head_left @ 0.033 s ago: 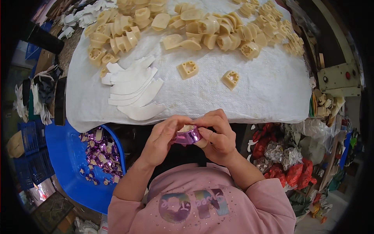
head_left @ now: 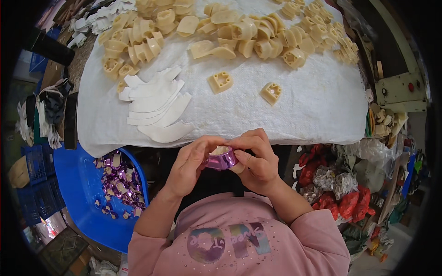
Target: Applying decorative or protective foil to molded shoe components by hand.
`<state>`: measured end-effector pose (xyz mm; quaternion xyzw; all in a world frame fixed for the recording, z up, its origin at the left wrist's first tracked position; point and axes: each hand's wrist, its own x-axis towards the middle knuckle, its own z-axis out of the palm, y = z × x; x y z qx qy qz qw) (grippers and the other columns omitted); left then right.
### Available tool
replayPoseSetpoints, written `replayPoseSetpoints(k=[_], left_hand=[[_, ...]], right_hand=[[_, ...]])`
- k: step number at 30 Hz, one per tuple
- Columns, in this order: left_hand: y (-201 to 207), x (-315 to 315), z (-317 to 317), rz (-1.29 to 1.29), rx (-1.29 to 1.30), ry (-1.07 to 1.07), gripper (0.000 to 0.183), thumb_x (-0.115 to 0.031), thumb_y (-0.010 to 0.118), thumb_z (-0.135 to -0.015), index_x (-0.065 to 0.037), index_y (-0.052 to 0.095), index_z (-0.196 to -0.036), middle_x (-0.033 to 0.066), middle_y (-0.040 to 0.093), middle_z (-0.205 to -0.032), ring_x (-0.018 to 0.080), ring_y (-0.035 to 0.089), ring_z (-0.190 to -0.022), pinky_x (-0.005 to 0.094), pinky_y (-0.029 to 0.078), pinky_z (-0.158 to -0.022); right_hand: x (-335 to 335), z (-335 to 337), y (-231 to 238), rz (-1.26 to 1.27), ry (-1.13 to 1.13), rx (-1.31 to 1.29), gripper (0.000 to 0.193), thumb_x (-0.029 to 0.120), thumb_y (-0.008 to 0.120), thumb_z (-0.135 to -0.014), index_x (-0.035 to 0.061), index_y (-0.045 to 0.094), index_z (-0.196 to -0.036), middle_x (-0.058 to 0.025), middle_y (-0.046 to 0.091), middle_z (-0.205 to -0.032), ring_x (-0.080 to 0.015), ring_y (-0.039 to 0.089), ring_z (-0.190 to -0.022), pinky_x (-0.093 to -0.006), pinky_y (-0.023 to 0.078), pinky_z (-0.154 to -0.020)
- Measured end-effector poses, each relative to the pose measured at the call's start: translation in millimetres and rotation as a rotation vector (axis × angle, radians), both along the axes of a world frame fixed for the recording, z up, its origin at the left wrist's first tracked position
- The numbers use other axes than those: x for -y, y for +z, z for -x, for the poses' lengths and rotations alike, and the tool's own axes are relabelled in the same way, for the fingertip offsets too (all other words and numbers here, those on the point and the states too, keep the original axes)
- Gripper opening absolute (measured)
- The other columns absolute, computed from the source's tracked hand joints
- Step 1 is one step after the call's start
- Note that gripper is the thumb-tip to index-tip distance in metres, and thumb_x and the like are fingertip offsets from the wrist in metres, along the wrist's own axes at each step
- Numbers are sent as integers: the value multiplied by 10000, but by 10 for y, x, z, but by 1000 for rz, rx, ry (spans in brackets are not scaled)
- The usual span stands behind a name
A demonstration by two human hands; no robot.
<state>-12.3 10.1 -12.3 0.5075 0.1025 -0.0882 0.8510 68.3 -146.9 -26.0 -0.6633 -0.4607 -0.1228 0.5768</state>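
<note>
Just in front of my body, at the near edge of the table, both hands hold a beige plastic shoe heel partly wrapped in shiny purple material (head_left: 222,159). My left hand (head_left: 189,165) grips its left side with the fingers curled round it. On the other side my right hand (head_left: 258,161) pinches it, the thumb pressing on the purple surface. Some of the heel is hidden by my fingers. Beyond my left hand lies a fanned stack of curved white strips (head_left: 159,110). Two bare beige heels (head_left: 221,82) (head_left: 270,93) rest apart on the white cloth.
A large heap of beige heels (head_left: 244,32) covers the far part of the cloth-covered table (head_left: 230,115). On the lower left, a blue tub (head_left: 83,202) contains several purple-covered heels (head_left: 119,181). Red and clear plastic bags (head_left: 345,195) are piled at the right.
</note>
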Motion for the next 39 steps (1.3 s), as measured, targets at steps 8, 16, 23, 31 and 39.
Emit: replayPoseSetpoints(k=[8, 16, 23, 31, 39], left_hand=[[-12, 37, -24, -433, 399, 101, 546, -421, 519, -931, 37, 487, -1227, 158, 539, -1127, 220, 540, -1041, 318, 429, -890], [36, -51, 118, -815, 465, 217, 478, -385, 632, -862, -1, 595, -1144, 158, 564, -1061, 246, 587, -909, 292, 482, -716], [-148, -684, 786, -1411, 96, 612, 314, -82, 574, -802, -12, 599, -1107, 112, 545, -1031, 201, 535, -885, 298, 427, -776], [-469, -1385, 1964, -1900, -907, 823, 411, -94, 623, -789, -105, 586, -1198, 145, 503, -1129, 318, 418, -1133, 430, 305, -994], [-177, -1000, 920, -1646, -13, 777, 325, 45, 605, -743, -27, 633, -1059, 130, 547, -1083, 281, 513, -1028, 349, 404, -902]], right_hand=[[6, -13, -46, -7, -50, 49, 294, 41, 740, -678, 22, 568, -915, -159, 616, -997, -284, 558, -771, -338, 481, -619], [-195, 21, -28, 16, 84, 33, 315, 91, 746, -676, 22, 564, -923, -131, 604, -965, -283, 545, -765, -355, 467, -628], [-530, -284, -9, 298, 198, 46, 307, 48, 711, -685, 36, 580, -961, -87, 593, -997, -291, 525, -886, -384, 440, -761], [-798, -423, 136, 483, 158, 66, 337, 18, 679, -661, 42, 591, -985, -85, 586, -1034, -290, 501, -973, -395, 397, -846], [-1027, -142, 122, 589, 170, 249, 310, 73, 682, -647, 50, 607, -947, -86, 555, -1041, -277, 502, -962, -403, 406, -801]])
